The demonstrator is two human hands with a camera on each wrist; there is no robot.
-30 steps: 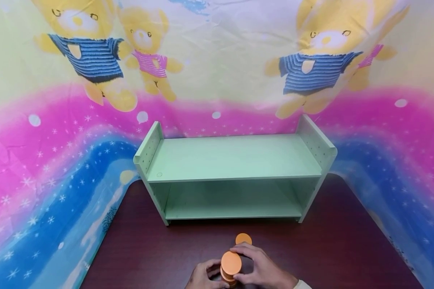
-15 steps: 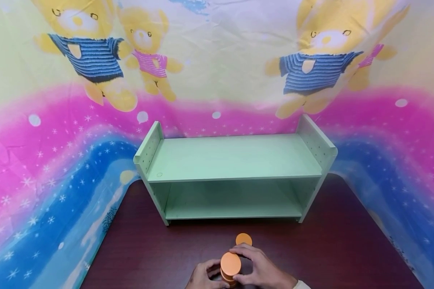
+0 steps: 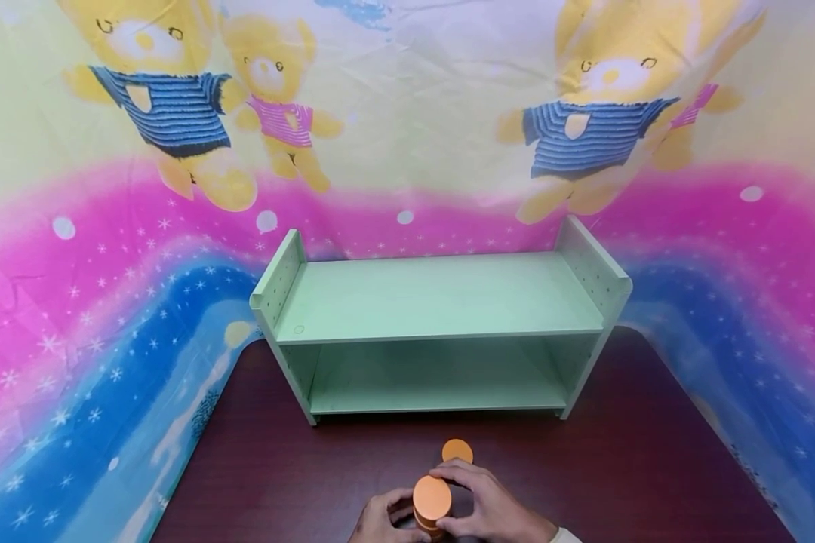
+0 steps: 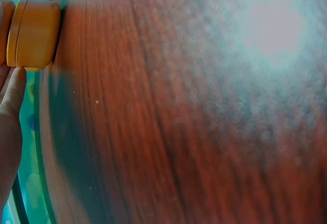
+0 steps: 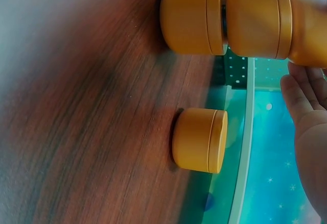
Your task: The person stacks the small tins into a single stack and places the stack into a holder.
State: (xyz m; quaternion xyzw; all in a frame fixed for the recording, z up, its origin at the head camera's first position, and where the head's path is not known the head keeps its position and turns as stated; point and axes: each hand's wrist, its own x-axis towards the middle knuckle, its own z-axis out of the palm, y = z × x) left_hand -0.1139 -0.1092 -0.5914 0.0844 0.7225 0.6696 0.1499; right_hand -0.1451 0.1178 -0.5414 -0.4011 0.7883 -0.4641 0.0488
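My right hand (image 3: 492, 504) pinches the top jar (image 3: 432, 497) between thumb and forefinger, while the fingers of my left hand (image 3: 382, 520) curl against the pile (image 5: 258, 22) from the other side. The pile stands between my hands on the table (image 3: 312, 483), in front of the green shelf (image 3: 441, 294), at least three orange jars high. To steady it well, I should centre the top jar over the lid below, brace the lower jars with my left fingers, press only straight down and ease off both sides evenly; a sideways drag could topple it. The pile's long axis runs upright, the lids facing up. The loose jar (image 3: 457, 451) also stands lid up, just beyond my right fingers, so my knuckles should clear it
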